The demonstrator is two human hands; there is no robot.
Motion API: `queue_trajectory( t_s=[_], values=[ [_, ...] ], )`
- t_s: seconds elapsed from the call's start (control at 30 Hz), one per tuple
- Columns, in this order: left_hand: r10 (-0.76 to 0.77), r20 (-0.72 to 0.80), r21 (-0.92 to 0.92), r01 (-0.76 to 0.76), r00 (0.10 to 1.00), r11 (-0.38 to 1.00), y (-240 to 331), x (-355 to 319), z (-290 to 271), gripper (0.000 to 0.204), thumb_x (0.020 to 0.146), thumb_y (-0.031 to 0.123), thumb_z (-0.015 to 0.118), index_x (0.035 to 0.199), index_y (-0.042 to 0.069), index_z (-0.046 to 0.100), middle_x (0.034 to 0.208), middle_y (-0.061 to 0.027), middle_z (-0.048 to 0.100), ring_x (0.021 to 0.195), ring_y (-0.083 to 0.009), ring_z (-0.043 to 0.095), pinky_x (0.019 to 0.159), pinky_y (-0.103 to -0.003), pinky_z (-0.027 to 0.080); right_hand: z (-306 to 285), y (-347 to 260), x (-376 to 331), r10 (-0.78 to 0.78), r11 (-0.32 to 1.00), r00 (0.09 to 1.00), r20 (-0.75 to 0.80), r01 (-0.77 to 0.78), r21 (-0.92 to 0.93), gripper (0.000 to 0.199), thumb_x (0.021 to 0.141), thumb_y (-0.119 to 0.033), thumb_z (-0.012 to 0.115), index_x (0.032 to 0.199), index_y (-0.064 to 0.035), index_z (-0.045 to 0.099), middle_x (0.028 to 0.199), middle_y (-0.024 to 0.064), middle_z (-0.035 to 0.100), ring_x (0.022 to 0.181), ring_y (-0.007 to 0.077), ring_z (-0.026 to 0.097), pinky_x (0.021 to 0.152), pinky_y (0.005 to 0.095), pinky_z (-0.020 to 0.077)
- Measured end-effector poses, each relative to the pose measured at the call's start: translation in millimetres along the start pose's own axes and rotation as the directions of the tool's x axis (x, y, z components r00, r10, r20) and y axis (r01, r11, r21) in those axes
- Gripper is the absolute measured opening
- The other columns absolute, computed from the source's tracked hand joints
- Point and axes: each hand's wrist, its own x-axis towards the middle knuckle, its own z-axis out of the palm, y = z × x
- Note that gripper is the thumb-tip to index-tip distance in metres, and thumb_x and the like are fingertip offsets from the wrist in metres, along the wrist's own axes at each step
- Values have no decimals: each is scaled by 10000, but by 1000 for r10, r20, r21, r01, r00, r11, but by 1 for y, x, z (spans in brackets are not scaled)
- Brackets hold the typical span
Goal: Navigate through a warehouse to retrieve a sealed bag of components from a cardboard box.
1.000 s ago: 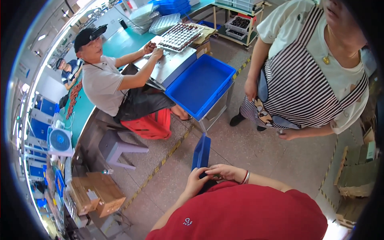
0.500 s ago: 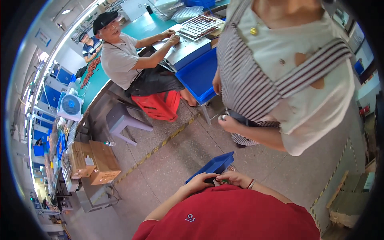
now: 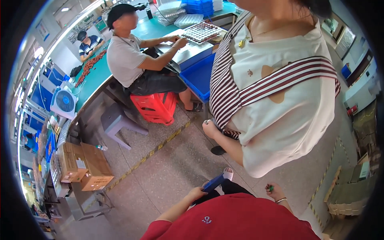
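Low at the front, my left hand point(image 3: 196, 193) is closed on the edge of a blue plastic tray point(image 3: 213, 183), which is tilted so that it shows nearly edge-on. Its contents, if any, are hidden. Off to the right, my right hand point(image 3: 275, 193) is apart from the tray, its fingers curled round a few small green and dark red pieces point(image 3: 270, 187). These are too small to name. Both arms come out from my red shirt.
A person in a striped apron point(image 3: 276, 86) stands close ahead on the right. Beyond, a seated worker point(image 3: 124, 60) handles pieces by a perforated tray point(image 3: 200, 33). A grey stool point(image 3: 118, 120), cardboard boxes point(image 3: 96, 166) and a blue bin point(image 3: 198, 76) stand left and ahead.
My hands were together by the blue tray and have parted; the right one moved out to the right with the small pieces. The tray has tilted more steeply. The aproned person has shifted left.
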Motion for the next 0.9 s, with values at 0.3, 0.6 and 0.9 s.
queue_trajectory(
  t_s=[0.3,0.6,0.9],
  values=[
    [-219,-208,226,264,953,937,-37,-29,49,356,678,406,608,932,158,645,941,-113,622,904,-291,587,760,-382,473,-7,-33,49,-11,1000,996,88,14,-27,125,775,-148,498,717,-38,493,625,98,511,467,153,431,397,236,320],
    [-467,-536,-170,452,703,876,76,-44,148,332,618,399,661,846,158,646,844,-97,629,830,-285,595,662,-391,466,-30,-173,127,103,916,951,292,24,-400,141,794,-149,490,732,-24,507,625,101,528,445,145,430,376,234,309],
    [-848,-348,-932,-50,400,359,107,-24,336,360,621,319,736,789,11,656,598,-96,588,504,-177,551,500,-331,424,-29,-239,199,205,693,952,228,23,-721,123,806,-125,474,772,-13,512,621,89,538,432,110,427,356,212,297]
  ],
)
